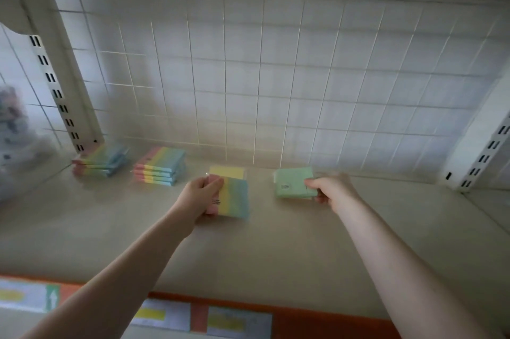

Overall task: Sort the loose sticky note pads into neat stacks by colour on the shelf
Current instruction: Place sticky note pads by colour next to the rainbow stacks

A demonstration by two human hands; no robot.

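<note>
My left hand [199,192] grips a rainbow-striped pad [233,197] by its pink left edge, held just above the cream shelf [116,217]. A yellow pad [226,172] lies right behind it. My right hand [329,190] pinches the right edge of a green pad [291,182], which rests on or just over the shelf. Two neat stacks of rainbow pads stand at the back left: one [100,159] by the upright, the other [159,165] to its right.
A white wire grid [276,76] backs the shelf. Slotted white uprights stand at left [55,90] and right [480,156]. An orange strip with price labels [303,316] runs along the front edge. A blurred bag [13,129] hangs far left.
</note>
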